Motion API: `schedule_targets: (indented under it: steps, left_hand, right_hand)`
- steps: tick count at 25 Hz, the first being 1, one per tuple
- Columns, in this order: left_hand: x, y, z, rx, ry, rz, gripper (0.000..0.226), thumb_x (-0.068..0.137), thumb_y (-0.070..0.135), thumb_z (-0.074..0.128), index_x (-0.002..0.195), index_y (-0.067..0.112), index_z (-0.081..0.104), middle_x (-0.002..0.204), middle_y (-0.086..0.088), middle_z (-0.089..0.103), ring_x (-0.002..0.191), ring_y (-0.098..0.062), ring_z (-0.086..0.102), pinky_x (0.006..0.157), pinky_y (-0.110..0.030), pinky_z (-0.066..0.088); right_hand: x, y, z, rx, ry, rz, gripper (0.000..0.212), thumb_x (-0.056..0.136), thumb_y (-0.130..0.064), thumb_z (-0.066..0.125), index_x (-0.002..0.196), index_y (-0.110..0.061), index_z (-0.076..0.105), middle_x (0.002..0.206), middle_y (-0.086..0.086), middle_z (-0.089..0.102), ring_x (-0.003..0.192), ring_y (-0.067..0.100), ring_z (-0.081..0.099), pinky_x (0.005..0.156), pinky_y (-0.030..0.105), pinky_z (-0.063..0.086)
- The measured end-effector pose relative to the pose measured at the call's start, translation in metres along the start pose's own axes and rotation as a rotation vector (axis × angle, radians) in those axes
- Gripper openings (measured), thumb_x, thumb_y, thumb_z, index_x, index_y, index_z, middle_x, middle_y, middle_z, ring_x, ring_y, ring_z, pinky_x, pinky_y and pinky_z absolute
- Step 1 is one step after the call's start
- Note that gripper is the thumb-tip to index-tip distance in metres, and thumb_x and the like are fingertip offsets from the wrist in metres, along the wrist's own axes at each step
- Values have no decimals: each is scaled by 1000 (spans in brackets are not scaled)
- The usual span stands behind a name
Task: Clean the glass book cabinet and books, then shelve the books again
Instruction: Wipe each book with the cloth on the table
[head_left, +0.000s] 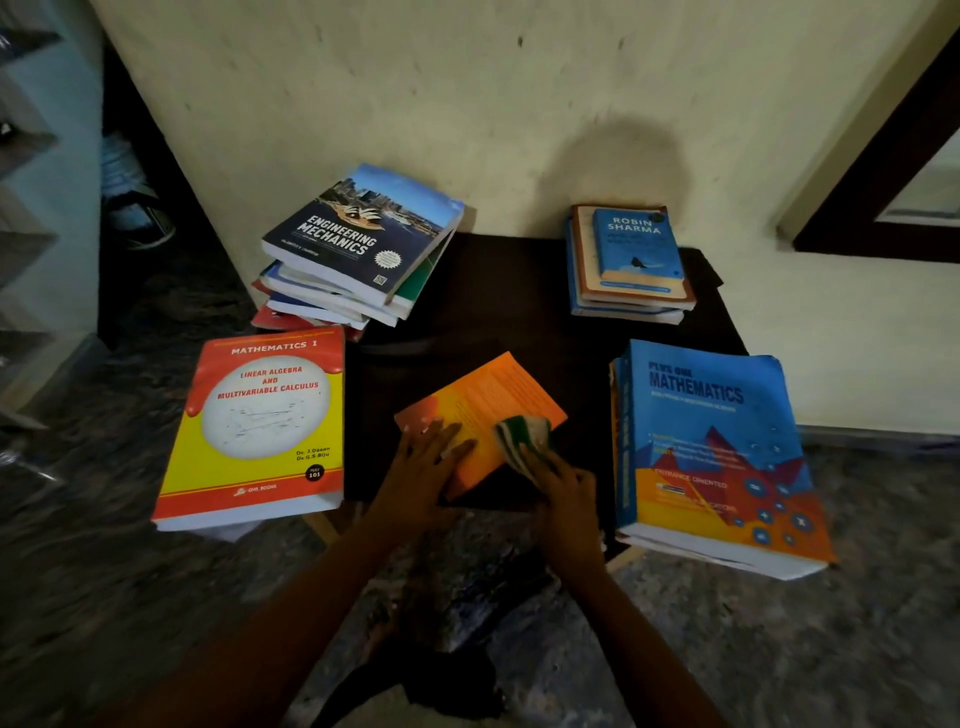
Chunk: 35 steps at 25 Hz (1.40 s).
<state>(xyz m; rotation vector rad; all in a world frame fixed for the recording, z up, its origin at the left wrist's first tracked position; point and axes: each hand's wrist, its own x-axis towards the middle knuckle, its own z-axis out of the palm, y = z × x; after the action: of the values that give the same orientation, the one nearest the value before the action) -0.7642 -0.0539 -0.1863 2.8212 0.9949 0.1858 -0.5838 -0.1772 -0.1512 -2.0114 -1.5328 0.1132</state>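
- Near the middle of the front edge of the dark surface (519, 291) lies the orange book (498, 395), flat and turned at a slant.
- The left grip (426, 460) rests on the book's near-left corner with fingers straight and spread, pressing down and holding nothing.
- The right grip (563, 486) is curled round a folded green-and-white cloth (522, 439), which touches the near-right part of the cover.
- The step looks like wiping this cover. Firm pressure from the flat palm should stop the slanted book skidding off the front edge.
- Long strokes running from the pinned corner toward the far corner would carry dust off the cover rather than under the palm. The covered corner, the spine and the page edges need a pass afterwards.
- The Mathematics I book (260, 426) at the front-left corner and the blue Mathematics book (717, 452) at the front-right corner both overhang the surface, so a wide elbow could tip either.
- The Engineering Mechanics stack (358, 234) at the back-left corner sits unevenly. The Robin Sharma stack (634, 260) at the back-right is tidier.
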Motion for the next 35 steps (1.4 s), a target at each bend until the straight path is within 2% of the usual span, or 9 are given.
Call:
schedule_targets:
  steps: [4,6,9,13,17,22,25,30,35]
  left_hand:
    - [21,0,-12,62,-94,32,75,73,61,39,132,15,43,126,-17,59,110,-42,59,79,-56,50]
    - [19,-1,-23,32,-14,125,61,73,31,55,127,3,53,120,-25,61,104,-45,61,79,-53,52]
    - [9,-5,-46,-122,258,114,42,76,22,46,102,-2,68,96,-19,71,79,-32,71,60,-31,56]
    - [-9,-9,-91,-628,575,-332,32,89,34,46,103,11,64,91,-1,66,77,-8,59,76,-3,41]
    - [-49,-26,-110,-1281,791,-904,12,96,25,51,91,16,59,86,-4,64,82,-24,61,56,-29,54]
    - [-100,-73,-116,-1743,1094,-1155,20,99,23,43,103,8,55,97,-10,61,87,-24,57,70,-39,49]
    - [-117,-92,-111,-1641,1027,-1248,29,99,21,42,116,1,56,110,-18,61,98,-30,57,81,-47,49]
    - [-113,-86,-122,-546,660,-1061,62,79,44,41,109,-5,64,115,-24,61,111,-35,53,96,-41,39]
    - [-18,-52,-133,-970,616,-738,21,91,13,59,112,16,60,116,-2,59,112,-20,55,88,-20,42]
  right_hand:
    - [4,9,-24,31,-10,79,57,70,-1,38,122,-11,60,122,22,58,94,47,54,84,36,33]
    - [7,8,-28,32,-13,36,58,71,2,41,124,-12,59,125,21,56,97,47,53,85,36,33]
    - [20,1,-29,92,-46,19,52,81,-8,37,129,-18,54,133,14,52,107,41,49,88,21,25]
    - [51,-28,-34,173,10,-93,47,86,-19,33,128,-19,54,131,13,53,104,38,51,83,14,21]
    - [79,-72,-27,267,25,-218,41,89,-26,33,128,-28,46,133,7,52,107,26,46,89,12,23]
    - [95,-114,12,269,-102,-391,50,82,-12,33,127,-15,54,131,12,54,115,24,52,85,17,26]
    - [99,-132,30,284,-132,-437,47,82,-10,36,124,-9,58,129,14,56,115,22,52,83,18,27]
    - [104,-125,38,283,-169,-361,44,85,-12,39,125,-14,57,129,13,56,110,32,56,89,27,34]
    - [124,-87,-2,253,-40,-201,51,77,-2,44,125,-16,53,125,14,58,112,24,55,90,17,28]
